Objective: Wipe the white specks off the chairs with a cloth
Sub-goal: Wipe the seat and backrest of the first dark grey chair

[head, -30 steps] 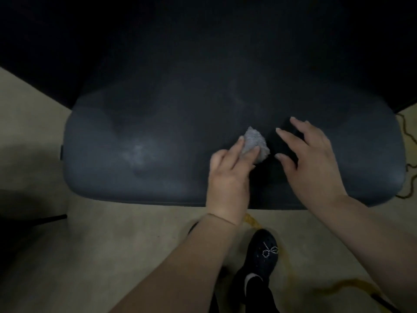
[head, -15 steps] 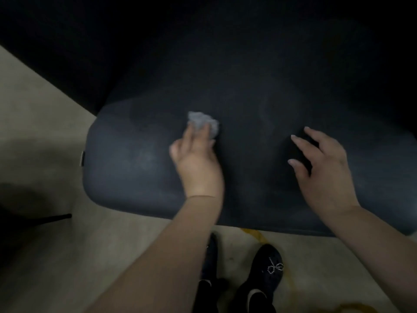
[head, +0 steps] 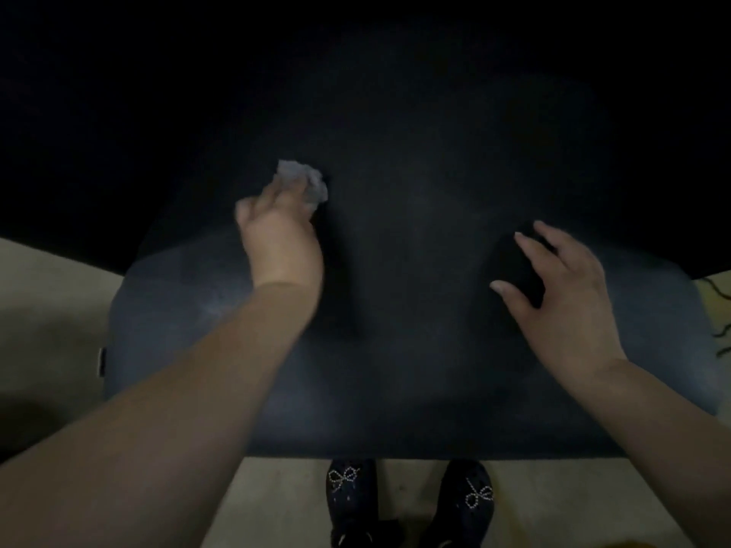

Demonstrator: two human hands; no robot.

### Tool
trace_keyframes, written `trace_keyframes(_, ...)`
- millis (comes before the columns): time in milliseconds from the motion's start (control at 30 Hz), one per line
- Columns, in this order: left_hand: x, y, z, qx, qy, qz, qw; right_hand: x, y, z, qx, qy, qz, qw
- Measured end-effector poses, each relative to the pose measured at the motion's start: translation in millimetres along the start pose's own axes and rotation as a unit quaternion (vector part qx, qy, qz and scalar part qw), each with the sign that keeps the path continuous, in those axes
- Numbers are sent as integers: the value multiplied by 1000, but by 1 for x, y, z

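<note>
Cloth (head: 302,181), seemingly bunched, axis unclear

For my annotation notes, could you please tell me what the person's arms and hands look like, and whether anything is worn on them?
Both forearms are bare, with no sleeves in view. The left hand and right hand show no gloves, and no rings, watch or bracelet can be made out in the dim light.

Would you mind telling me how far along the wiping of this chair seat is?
In hand: the left hand presses the cloth onto the chair seat; the right hand is spread open over the seat. Left: a pale smudge near the seat's left edge. Done: too dark to judge.
</note>
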State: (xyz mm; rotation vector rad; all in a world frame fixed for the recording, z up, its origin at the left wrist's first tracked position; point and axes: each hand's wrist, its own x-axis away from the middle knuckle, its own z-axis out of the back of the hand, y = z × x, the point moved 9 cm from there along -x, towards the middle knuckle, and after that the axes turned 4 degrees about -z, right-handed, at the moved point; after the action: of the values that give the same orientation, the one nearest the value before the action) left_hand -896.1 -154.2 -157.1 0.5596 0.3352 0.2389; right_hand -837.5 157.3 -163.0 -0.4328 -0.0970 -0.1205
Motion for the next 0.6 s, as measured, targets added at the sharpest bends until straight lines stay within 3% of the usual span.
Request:
trace_keyframes(33, 5, 18, -13, 55, -27, 8, 998, -4, 3, 1, -1, -1, -8, 1000)
trace_keyframes(133, 54, 110, -66, 50, -162, -150, 974, -13, 13, 5, 7, 0, -30, 1000)
trace_keyframes(200, 74, 140, -81, 78, -188, -191, 960, -14, 19, 8, 8, 1, -41, 999)
trace_keyframes(300, 39, 129, -73, 50, -175, -235, 955, -13, 29, 10, -3, -3, -54, 999)
trace_keyframes(333, 15, 109, -64, 50, -151, -204, 966, -12, 32, 10, -8, -5, -57, 998)
trace_keyframes(400, -40, 50, -32, 35, -62, -55, 996, -13, 34, 10, -20, -5, -54, 998)
trace_keyframes(467, -68, 18, -14, 16, -9, 84, 996, -14, 35, 9, -29, -3, -51, 998)
trace_keyframes(533, -70, 32, -43, 121, -33, 134, 983, -13, 35, 8, -31, -3, -55, 998)
trace_keyframes(600, -52, 82, -77, 212, -68, 134, 966, -14, 36, 7, -35, 0, -57, 998)
